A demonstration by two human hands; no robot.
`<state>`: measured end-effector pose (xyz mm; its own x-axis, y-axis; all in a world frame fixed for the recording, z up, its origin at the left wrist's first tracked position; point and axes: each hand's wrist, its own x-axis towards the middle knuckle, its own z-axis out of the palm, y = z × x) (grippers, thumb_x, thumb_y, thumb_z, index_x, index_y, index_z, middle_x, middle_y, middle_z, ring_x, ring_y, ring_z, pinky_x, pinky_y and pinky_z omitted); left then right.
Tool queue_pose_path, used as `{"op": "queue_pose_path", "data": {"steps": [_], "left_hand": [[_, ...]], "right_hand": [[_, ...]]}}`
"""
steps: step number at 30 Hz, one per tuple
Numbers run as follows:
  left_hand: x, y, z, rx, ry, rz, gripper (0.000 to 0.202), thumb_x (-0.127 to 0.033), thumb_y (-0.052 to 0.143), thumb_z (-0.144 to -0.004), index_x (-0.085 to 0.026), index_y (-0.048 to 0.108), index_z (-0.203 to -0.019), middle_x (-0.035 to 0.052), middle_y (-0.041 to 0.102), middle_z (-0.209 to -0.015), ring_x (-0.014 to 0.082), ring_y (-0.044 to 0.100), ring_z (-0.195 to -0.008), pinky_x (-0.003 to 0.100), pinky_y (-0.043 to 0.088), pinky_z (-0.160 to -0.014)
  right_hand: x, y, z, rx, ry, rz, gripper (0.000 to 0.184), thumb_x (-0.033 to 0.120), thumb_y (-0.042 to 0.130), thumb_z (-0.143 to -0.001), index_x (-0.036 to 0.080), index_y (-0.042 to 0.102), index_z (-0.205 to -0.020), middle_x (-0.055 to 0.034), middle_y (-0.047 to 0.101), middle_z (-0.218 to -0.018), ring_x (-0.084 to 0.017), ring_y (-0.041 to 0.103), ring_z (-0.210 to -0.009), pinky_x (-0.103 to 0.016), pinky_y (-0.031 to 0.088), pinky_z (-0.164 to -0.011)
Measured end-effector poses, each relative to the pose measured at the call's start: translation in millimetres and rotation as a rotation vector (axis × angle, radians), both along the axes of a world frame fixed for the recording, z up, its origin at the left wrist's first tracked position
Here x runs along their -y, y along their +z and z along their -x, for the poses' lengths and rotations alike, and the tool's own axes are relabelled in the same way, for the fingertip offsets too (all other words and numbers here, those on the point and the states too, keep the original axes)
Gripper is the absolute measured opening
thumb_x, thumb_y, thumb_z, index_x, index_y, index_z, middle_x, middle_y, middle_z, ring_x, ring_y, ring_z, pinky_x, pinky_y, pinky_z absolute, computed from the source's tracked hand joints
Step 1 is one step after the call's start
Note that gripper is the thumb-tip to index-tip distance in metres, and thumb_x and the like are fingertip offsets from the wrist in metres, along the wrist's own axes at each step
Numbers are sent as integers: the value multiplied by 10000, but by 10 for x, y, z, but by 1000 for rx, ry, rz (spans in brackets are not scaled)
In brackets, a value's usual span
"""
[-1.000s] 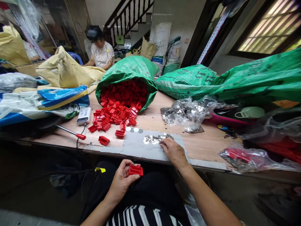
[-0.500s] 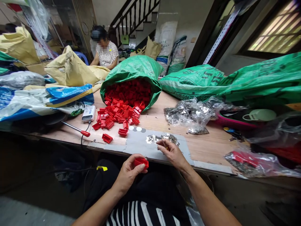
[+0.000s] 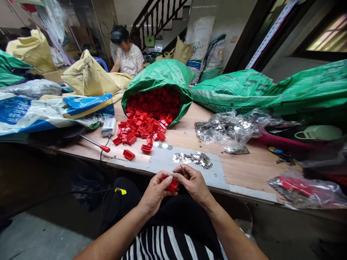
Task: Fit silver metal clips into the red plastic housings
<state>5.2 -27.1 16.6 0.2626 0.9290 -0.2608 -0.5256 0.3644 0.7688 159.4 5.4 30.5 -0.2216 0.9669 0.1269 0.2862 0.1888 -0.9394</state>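
Note:
My left hand (image 3: 155,191) is closed around a small red plastic box-shaped part (image 3: 172,185) above my lap, at the table's front edge. Close against it, my right hand (image 3: 193,182) is pinched, its thumb and finger at the part's upper edge. A thin pointed tool with a yellow handle (image 3: 185,174) is tucked in the right fingers. Something small and shiny shows between the fingertips, too small to make out. Beyond the hands, a pile of small silvery metal pieces (image 3: 200,159) lies on a grey mat (image 3: 159,160).
A green sack (image 3: 162,74) spills red parts (image 3: 141,126) onto the table. Two loose ones lie nearer me. To the right are clear bags of metal pieces (image 3: 227,130) and a pink-rimmed basket (image 3: 287,141). A red-tipped rod (image 3: 104,148) lies left. Another person (image 3: 130,59) sits behind.
My right hand has moved from the metal pile left and down to the red part in my left hand. The view has shifted slightly.

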Motion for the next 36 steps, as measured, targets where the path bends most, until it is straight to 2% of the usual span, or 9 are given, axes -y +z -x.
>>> {"op": "queue_pose_path", "data": {"steps": [6, 14, 19, 21, 24, 27, 30, 36], "left_hand": [[-8, -22, -25, -100, 73, -91, 245, -373, 689, -775, -138, 632, -808, 21, 607, -771, 121, 574, -715, 255, 530, -652], [-10, -21, 1, -129, 114, -141, 251, -376, 694, -764, -131, 665, -813, 48, 625, -863, 138, 585, -760, 250, 528, -667], [-15, -33, 16, -121, 109, -124, 229, -357, 707, -749, -144, 647, -810, 54, 626, -970, 156, 604, -807, 276, 538, -696], [-21, -50, 36, -189, 117, -155, 226, -311, 731, -727, -160, 645, -872, 50, 644, -973, 165, 614, -815, 290, 535, -730], [-25, -80, 85, -418, 167, -285, 308, -250, 747, -705, -194, 643, -989, 46, 681, -948, 187, 633, -850, 301, 507, -809], [-10, -88, 130, -609, 263, -419, 416, -212, 751, -693, -242, 613, -1084, 45, 688, -1045, 214, 643, -944, 323, 472, -893], [21, -67, 143, -655, 322, -492, 467, -182, 748, -687, -260, 592, -1120, 47, 691, -1072, 231, 645, -990, 338, 458, -926], [72, -29, 125, -733, 342, -602, 338, -164, 713, -710, -259, 675, -1032, 58, 700, -1030, 242, 641, -977, 344, 457, -930]], "right_hand": [[19, 7, 15, 21, -24, -6, 186, 360, 638, -807, 175, 642, -789, 8, 643, -692, -118, 562, -624, -222, 451, -593], [-1, -10, 42, -42, 22, 3, 209, 378, 643, -807, 172, 631, -774, 4, 638, -704, -112, 542, -615, -225, 457, -585], [-7, -7, -16, -28, 61, -2, 192, 367, 610, -841, 180, 653, -844, 1, 634, -719, -113, 542, -618, -224, 454, -579], [-9, 6, -61, 12, 36, -16, 194, 367, 596, -851, 183, 655, -858, 2, 625, -712, -112, 530, -602, -225, 444, -564], [7, 32, -129, 114, -14, -68, 195, 369, 586, -858, 187, 657, -858, -3, 615, -698, -120, 512, -594, -235, 432, -556], [55, 53, -167, 210, -28, -141, 172, 351, 580, -862, 194, 650, -855, -22, 639, -723, -139, 540, -622, -254, 449, -591], [120, 53, -147, 262, 1, -198, 149, 333, 558, -880, 207, 636, -866, -38, 656, -772, -158, 578, -669, -272, 471, -638], [205, 42, -22, 307, 62, -283, 113, 265, 530, -893, 219, 597, -814, -14, 599, -714, -145, 556, -634, -256, 448, -618]]}}
